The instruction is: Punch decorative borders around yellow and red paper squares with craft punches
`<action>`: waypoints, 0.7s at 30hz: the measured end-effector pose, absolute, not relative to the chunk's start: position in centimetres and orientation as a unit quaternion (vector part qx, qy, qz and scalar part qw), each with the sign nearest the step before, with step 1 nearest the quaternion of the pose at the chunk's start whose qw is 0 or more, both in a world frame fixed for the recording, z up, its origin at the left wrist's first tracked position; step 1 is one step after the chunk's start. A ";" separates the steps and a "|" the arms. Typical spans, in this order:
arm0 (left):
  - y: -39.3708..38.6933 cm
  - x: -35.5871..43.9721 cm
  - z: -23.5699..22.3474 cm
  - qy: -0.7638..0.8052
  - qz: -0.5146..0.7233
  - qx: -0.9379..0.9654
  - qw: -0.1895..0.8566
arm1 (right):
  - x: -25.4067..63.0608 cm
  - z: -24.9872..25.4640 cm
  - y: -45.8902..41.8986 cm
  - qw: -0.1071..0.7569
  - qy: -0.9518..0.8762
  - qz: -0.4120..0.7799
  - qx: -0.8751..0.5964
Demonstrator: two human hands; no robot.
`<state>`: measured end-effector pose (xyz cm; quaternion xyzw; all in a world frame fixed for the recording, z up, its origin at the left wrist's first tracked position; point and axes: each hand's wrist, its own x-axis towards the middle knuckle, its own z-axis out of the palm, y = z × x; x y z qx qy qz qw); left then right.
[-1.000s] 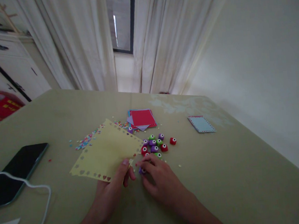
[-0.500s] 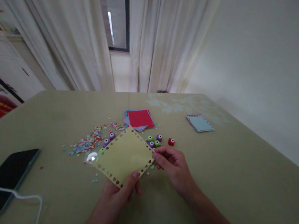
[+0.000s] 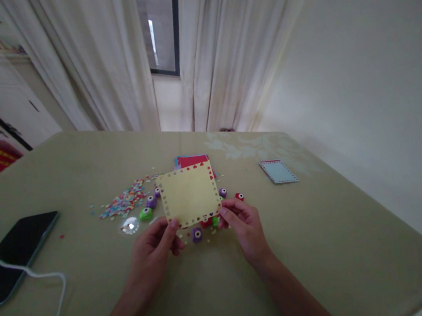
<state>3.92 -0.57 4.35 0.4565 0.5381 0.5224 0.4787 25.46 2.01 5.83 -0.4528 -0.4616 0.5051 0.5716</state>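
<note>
A yellow paper card (image 3: 190, 194) is held up over the table, its border decorated with small hearts, stars and dots. My left hand (image 3: 155, 242) pinches its lower left corner between thumb and fingers. At the lower right corner, my right hand (image 3: 243, 226) grips it with thumb and fingertips. Behind and below the card lie several small eye-patterned pieces, among them a purple one (image 3: 197, 235), a green one (image 3: 145, 213) and a red one (image 3: 239, 196). The card partly hides some of these and a stack of coloured cards with a red one (image 3: 193, 160) on top.
Colourful confetti-like bits (image 3: 126, 199) are scattered left of the card, near a shiny clear disc (image 3: 129, 225). A pale blue bordered card (image 3: 278, 171) lies to the right. At far left are a dark phone (image 3: 19, 251) and a white cable (image 3: 41, 275).
The yellow card has been turned from a diamond angle to nearly level. My left hand has shifted from its bottom corner to the lower left corner, uncovering a purple piece below.
</note>
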 end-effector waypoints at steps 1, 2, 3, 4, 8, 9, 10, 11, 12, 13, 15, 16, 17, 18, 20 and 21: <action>-0.5 3.9 4.0 0.537 0.524 0.455 0.480 | 25.5 5.8 2.1 0.574 -0.464 0.498 -0.456; -0.4 3.8 3.8 0.538 0.524 0.453 0.480 | 25.5 5.7 2.2 0.577 -0.464 0.493 -0.458; -0.3 3.8 3.5 0.541 0.525 0.450 0.479 | 25.5 5.6 2.3 0.579 -0.463 0.488 -0.461; -0.3 3.7 3.4 0.545 0.523 0.448 0.478 | 25.5 5.5 2.3 0.581 -0.462 0.483 -0.464; -0.2 3.8 3.8 0.552 0.518 0.434 0.488 | 25.6 5.2 2.4 0.600 -0.455 0.464 -0.467; -0.2 3.9 4.0 0.551 0.515 0.428 0.498 | 25.6 5.2 2.5 0.606 -0.451 0.460 -0.467; -0.3 4.0 4.1 0.549 0.512 0.423 0.507 | 25.6 5.2 2.5 0.611 -0.445 0.457 -0.469; -0.4 4.2 4.3 0.547 0.508 0.420 0.516 | 25.6 5.2 2.5 0.613 -0.439 0.455 -0.474; -0.6 4.4 4.4 0.546 0.504 0.419 0.522 | 25.7 5.2 2.5 0.613 -0.432 0.454 -0.481; -0.7 4.6 4.5 0.545 0.498 0.421 0.527 | 25.7 5.3 2.5 0.611 -0.424 0.455 -0.489; -0.9 4.9 4.6 0.543 0.486 0.425 0.537 | 25.8 5.3 2.5 0.604 -0.412 0.462 -0.502; -1.0 5.0 4.6 0.541 0.483 0.426 0.541 | 25.8 5.4 2.5 0.601 -0.409 0.465 -0.505; -1.0 5.1 4.6 0.540 0.484 0.425 0.542 | 25.9 5.4 2.5 0.600 -0.408 0.466 -0.506; -1.0 5.1 4.6 0.539 0.488 0.422 0.541 | 25.9 5.5 2.4 0.601 -0.408 0.465 -0.506; -1.0 5.0 4.4 0.542 0.498 0.415 0.534 | 25.9 5.5 2.4 0.603 -0.413 0.461 -0.503; -1.0 4.9 4.2 0.544 0.505 0.409 0.531 | 25.8 5.5 2.3 0.604 -0.418 0.457 -0.502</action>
